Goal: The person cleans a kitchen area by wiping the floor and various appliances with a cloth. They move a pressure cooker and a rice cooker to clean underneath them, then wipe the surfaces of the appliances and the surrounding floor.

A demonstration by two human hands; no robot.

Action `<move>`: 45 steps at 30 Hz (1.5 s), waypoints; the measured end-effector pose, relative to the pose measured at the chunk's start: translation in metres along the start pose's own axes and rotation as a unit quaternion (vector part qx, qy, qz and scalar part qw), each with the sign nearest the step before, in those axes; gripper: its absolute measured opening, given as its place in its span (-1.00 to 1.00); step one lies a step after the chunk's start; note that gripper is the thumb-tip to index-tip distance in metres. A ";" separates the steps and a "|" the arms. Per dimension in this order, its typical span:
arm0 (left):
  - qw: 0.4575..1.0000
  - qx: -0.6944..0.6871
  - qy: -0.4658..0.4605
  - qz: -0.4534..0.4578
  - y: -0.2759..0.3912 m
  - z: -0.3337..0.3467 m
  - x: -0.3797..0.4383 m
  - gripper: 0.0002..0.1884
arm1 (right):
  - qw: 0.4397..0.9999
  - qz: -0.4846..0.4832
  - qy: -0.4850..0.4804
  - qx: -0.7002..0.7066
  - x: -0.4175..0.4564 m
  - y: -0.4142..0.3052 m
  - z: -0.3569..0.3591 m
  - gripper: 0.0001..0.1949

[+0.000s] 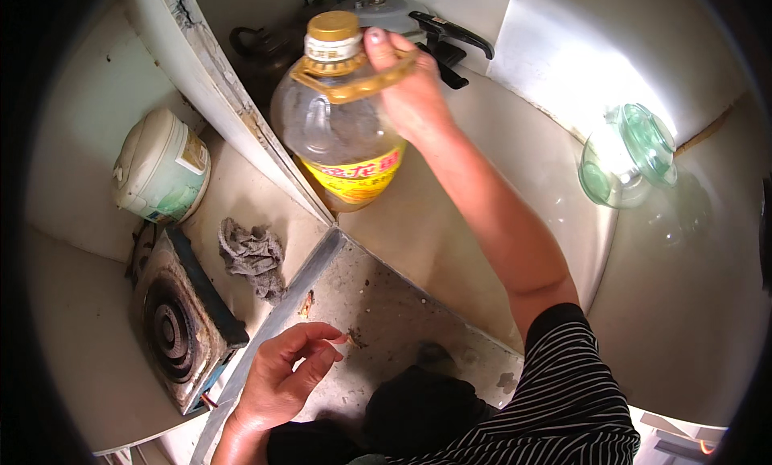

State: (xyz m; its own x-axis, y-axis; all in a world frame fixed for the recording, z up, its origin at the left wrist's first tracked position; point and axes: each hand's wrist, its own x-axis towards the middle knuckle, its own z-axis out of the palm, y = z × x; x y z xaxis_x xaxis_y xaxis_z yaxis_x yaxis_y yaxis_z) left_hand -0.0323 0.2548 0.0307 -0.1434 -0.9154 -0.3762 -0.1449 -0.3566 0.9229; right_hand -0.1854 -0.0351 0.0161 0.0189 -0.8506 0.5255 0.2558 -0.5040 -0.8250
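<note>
A large clear plastic cooking oil bottle (329, 127) stands out in front of me, with a gold screw cap (333, 26), a gold carry handle (374, 85) and a yellow label bearing writing. My right hand (410, 82) grips that handle, thumb up beside the bottle's neck. The bottle's base is close to the end of the partition; I cannot tell whether it touches the surface. Low in the view, my left hand (292, 365) holds nothing, its fingers curled and thumb apart, above the floor (386, 296).
Left of the partition (235, 103) are a lidded plastic bucket (163, 166), a grey rag (252, 254) and a stained gas stove (175, 338). Behind the bottle sit a pressure cooker (392, 13) with black handles and a dark kettle (265, 52). Green glass bowls (630, 154) stand at right.
</note>
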 end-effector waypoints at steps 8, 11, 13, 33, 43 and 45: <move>0.996 0.074 -0.010 0.053 -0.001 0.002 0.006 -0.79 | 0.991 -0.008 -0.001 -0.135 0.026 0.031 0.040 -0.72; 0.990 0.102 0.004 0.102 -0.007 -0.008 0.000 -0.77 | 0.974 -0.089 -0.016 -0.209 0.033 0.043 0.052 -0.56; 0.978 0.160 -0.002 0.131 -0.009 -0.021 -0.004 -0.73 | 0.964 -0.032 -0.064 -0.256 0.022 0.056 0.035 -0.33; 0.668 -0.270 0.689 0.073 -0.201 -0.149 -0.206 -0.62 | 0.779 -0.229 -0.473 -0.342 -0.222 0.048 0.170 -0.81; 0.598 -0.530 0.599 0.048 -0.244 -0.166 -0.199 -0.48 | 0.782 0.432 -0.431 -0.124 -0.224 0.107 0.258 -0.23; 0.625 -0.413 0.660 0.057 -0.241 -0.170 -0.192 -0.38 | 0.755 0.506 -0.411 -0.071 -0.228 0.112 0.276 -0.11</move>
State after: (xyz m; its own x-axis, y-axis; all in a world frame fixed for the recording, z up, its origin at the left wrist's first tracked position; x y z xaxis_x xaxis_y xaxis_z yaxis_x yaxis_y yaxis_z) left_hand 0.1970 0.4849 -0.1059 0.9047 -0.1066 -0.4125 0.4259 0.2503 0.8695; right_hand 0.1061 0.1439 -0.1384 0.7434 -0.4608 -0.4847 -0.3963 0.2802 -0.8743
